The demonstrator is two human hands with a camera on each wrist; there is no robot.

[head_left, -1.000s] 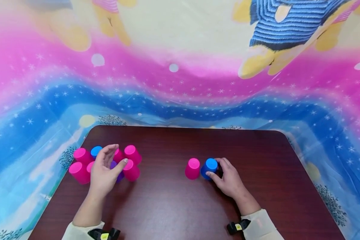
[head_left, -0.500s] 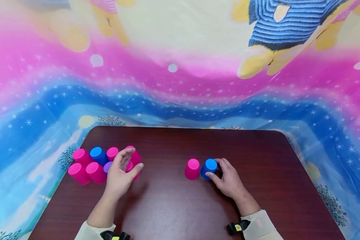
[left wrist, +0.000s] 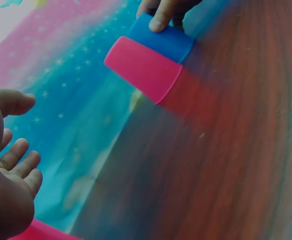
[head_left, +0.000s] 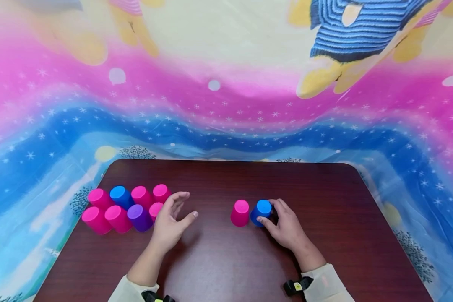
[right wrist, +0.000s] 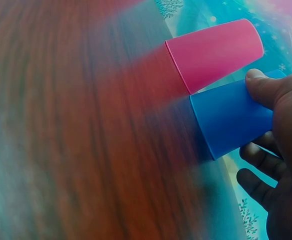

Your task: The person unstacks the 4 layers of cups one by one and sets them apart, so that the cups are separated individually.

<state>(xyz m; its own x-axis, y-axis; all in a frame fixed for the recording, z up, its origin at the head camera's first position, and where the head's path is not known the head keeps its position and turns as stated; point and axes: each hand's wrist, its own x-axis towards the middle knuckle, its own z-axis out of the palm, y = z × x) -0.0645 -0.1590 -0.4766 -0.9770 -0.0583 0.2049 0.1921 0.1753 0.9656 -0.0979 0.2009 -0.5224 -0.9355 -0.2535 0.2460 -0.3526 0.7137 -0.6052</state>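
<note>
My right hand (head_left: 287,224) grips an upside-down blue cup (head_left: 261,213) on the table, thumb on its near side and fingers behind it. Just left of that cup stands an upside-down pink cup (head_left: 240,213); in the right wrist view the blue cup (right wrist: 231,117) and pink cup (right wrist: 216,55) stand side by side. My left hand (head_left: 171,224) is in the air with thumb and fingers apart, holding nothing. It is at the right end of a group of upturned cups and partly hides a pink cup (head_left: 155,209).
Two rows of upturned cups fill the table's left side, mostly pink, with a blue cup (head_left: 121,197) in the back row and a purple cup (head_left: 140,218) in the front. The brown table (head_left: 226,260) meets a printed cloth backdrop (head_left: 219,109).
My left hand has moved right, from over the group of cups to its right end, uncovering the purple cup and others. My right hand has stayed on the blue cup.
</note>
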